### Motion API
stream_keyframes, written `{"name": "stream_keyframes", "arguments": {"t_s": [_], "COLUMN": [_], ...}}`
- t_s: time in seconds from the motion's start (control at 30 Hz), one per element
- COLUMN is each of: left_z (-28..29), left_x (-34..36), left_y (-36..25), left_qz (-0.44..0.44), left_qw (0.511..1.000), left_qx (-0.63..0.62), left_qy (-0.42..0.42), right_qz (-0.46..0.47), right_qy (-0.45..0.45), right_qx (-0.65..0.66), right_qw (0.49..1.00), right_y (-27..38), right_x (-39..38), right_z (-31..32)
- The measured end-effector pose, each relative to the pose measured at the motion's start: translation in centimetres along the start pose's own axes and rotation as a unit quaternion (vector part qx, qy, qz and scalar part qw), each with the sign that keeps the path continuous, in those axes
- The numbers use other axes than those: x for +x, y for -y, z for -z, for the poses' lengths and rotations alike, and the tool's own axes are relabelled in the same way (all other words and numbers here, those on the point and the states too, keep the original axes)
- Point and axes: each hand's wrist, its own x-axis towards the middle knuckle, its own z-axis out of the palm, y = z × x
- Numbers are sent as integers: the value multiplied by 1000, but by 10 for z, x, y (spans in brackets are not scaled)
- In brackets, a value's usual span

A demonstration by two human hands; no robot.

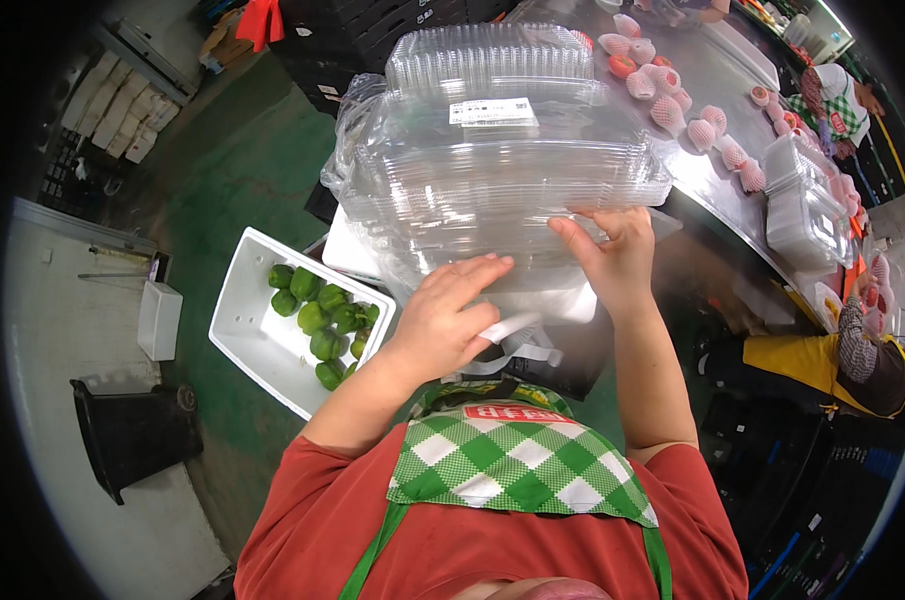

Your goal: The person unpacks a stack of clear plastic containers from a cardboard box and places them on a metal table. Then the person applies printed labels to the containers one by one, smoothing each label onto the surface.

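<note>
A tall stack of clear plastic clamshell containers (502,160) stands in front of me, partly wrapped in thin clear plastic film (352,140). My left hand (452,310) lies with its fingers stretched out on the near left side of the stack. Just by its thumb is a white strip (512,325) of unclear kind; I cannot tell whether the thumb holds it. At the near right corner, my right hand (617,255) pinches the edge of a clear plastic container between thumb and fingers. A white label (492,112) sits on top of the stack.
To the left, a white foam box (242,325) holds green bell peppers (312,316). On the metal table (702,185) at right lie fruits in pink foam nets (667,113) and more clear containers (802,215). Black crates (342,40) stand behind. Co-workers (837,365) are at right.
</note>
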Motion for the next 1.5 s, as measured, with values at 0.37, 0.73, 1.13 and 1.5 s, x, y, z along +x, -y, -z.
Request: {"name": "stream_keyframes", "arguments": {"t_s": [0.37, 0.73, 1.13, 1.5], "left_z": [2, 1, 17, 21], "left_x": [22, 15, 18, 30], "left_y": [48, 49, 60, 39], "left_qz": [97, 137, 164, 163], "left_qw": [983, 973, 961, 942], "left_qx": [-87, -124, -208, -277], "left_qy": [-129, -140, -84, -100], "right_qz": [-7, -162, -20, -121], "right_qy": [12, 54, -41, 42], "right_qx": [-78, 268, 223, 280], "right_qw": [997, 948, 974, 951], "right_y": [12, 52, 48, 67], "right_x": [-7, -48, -50, -37], "right_z": [0, -8, 11, -15]}}
